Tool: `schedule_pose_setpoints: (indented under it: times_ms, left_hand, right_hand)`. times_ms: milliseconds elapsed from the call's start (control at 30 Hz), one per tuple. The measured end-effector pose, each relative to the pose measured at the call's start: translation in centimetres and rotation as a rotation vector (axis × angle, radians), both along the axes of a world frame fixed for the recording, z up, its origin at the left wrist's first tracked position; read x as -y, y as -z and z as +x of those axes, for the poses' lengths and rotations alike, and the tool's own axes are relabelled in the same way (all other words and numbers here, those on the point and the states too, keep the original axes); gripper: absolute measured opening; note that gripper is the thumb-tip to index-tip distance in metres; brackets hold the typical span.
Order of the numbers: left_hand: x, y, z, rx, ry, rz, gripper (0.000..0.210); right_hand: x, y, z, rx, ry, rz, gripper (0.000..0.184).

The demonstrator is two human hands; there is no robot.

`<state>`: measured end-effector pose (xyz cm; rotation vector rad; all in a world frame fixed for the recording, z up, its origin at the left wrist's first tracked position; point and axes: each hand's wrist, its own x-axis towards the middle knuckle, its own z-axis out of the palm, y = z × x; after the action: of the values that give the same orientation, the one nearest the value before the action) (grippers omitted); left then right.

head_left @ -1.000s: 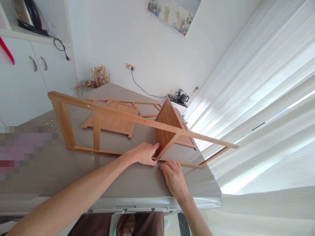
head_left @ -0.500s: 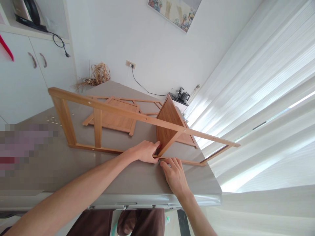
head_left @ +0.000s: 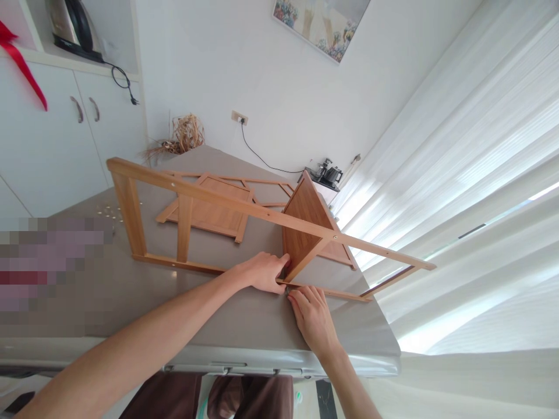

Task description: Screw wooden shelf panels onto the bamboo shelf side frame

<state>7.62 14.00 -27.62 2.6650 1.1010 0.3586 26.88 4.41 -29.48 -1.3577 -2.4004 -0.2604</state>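
A light-brown wooden frame (head_left: pixel 227 202) stands on its long side on the table, with a slatted wooden panel (head_left: pixel 301 218) joined across it. My left hand (head_left: pixel 266 272) is closed around the frame's near lower rail, beside the panel's near corner. Just to its right, my right hand (head_left: pixel 312 314) pinches a small metallic piece (head_left: pixel 287 290) against the outer face of that rail. Most of this piece is hidden by my fingers, so its kind cannot be made out.
Another wooden panel (head_left: pixel 213 206) lies flat behind the frame on the grey table (head_left: pixel 227 323). Small scattered bits (head_left: pixel 109 212) lie at the left. Dried stalks (head_left: pixel 187 132) stand at the far edge, and a white curtain (head_left: pixel 471 192) hangs at the right.
The whole scene has shifted slightly right in view as the camera turned. Both hands stay at the same joint, and the right fingers have shifted slightly around the small metallic piece.
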Motion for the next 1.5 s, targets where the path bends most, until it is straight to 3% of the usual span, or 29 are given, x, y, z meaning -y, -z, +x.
schedule_pose_setpoints:
  times_ms: [267,567,1200,1500]
  left_hand:
    - [-0.1,0.1,0.0,0.032,0.016,-0.012,0.044]
    - [-0.1,0.2,0.1,0.024,0.003,-0.013,0.045]
    - [-0.1,0.0,0.0,-0.013,0.009,-0.019,0.054]
    - [0.0,-0.2,-0.1,0.001,0.015,-0.021,0.051]
  right_hand:
    - [0.9,-0.3,0.7,-0.114,-0.027,-0.089,0.017]
    - [0.8,0.4,0.7,-0.431,0.094,-0.218,0.012]
    - [0.3,1.2,-0.6,-0.382,0.052,-0.178,0.018]
    - [0.2,0.4,-0.7,-0.283,0.059,-0.134,0.015]
